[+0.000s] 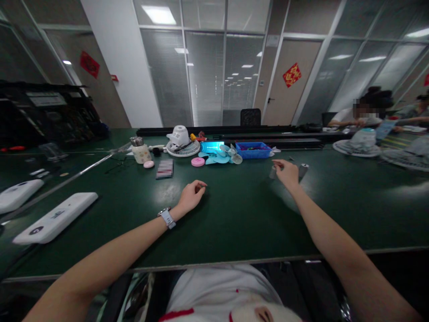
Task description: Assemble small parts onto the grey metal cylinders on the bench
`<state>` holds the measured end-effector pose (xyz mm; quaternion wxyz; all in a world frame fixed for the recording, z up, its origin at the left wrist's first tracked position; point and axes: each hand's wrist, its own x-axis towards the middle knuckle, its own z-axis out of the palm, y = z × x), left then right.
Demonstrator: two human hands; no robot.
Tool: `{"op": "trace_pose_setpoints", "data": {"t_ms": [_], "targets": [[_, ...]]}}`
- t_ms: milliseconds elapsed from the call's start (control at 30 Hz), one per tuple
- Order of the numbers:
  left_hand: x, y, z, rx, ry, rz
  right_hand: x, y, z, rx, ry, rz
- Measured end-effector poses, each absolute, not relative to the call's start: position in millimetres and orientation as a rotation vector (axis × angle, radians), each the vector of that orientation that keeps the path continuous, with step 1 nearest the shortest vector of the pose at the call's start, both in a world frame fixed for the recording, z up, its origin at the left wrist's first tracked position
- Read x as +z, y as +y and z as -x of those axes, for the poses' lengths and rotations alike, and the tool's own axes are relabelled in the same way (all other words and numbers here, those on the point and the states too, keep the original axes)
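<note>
My left hand [193,195] is over the dark green table, its fingers curled and the tips close to the thumb. Whatever may be between those fingertips is too small to make out. My right hand [286,173] is farther forward, fingers bent in a pinch above a short grey cylinder [273,172]. I cannot tell whether the fingertips touch it or hold something small. A second grey cylinder [303,170] stands just to the right of that hand, partly behind it.
Across the back lie a white fan [181,136], light-blue fan blades [217,157], a pink round piece [198,162], a blue tray [253,151] and a lit phone [212,147]. At left are a flask [140,151] and a white elongated device [56,219]. People sit at far right.
</note>
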<state>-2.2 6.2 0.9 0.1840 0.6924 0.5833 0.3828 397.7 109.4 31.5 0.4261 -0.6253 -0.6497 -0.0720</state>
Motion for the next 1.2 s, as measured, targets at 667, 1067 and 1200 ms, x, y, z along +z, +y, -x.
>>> {"op": "trace_pose_setpoints", "data": {"t_ms": [667, 1067, 1200], "targets": [[23, -17, -17, 1.157, 1.342, -2.191, 30, 44, -270, 0.7, -1.814, 1.146], [27, -8, -35, 1.188, 1.303, -2.164, 21, 2, -227, 0.707, -2.072, 0.934], [35, -7, -34, 1.225, 1.318, -2.151, 19, 0, -225, 0.693, -2.081, 0.946]]}}
